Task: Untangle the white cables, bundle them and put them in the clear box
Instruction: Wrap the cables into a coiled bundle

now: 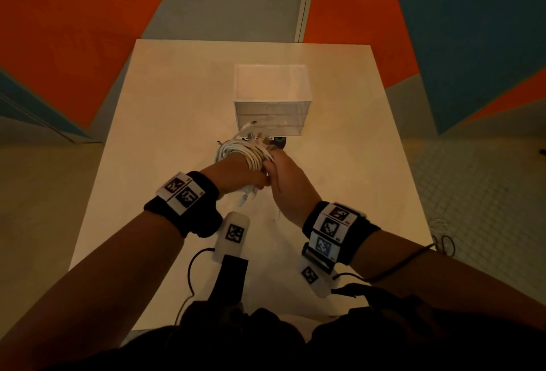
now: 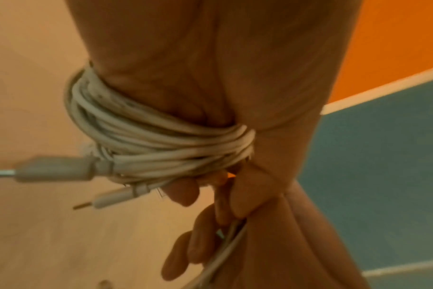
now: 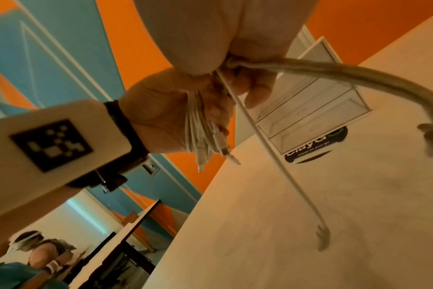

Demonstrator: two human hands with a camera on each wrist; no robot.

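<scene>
Gripping the coiled white cables (image 1: 248, 155) wound round our left hand (image 1: 233, 172), our left fingers (image 2: 183, 192) curl shut; our right hand (image 1: 285, 183) pinches a strand above the pale table (image 1: 165, 110). Only the head view shows the clear plastic box (image 1: 273, 100) whole, just beyond.

Just beyond the hands (image 1: 266, 172), the box (image 1: 272, 98) is standing in the way, its top opening upward. Bare table (image 1: 165, 122) is lying open to their left and right. Nearer the body, loose cable ends (image 1: 246, 196) are dangling below the hands.
</scene>
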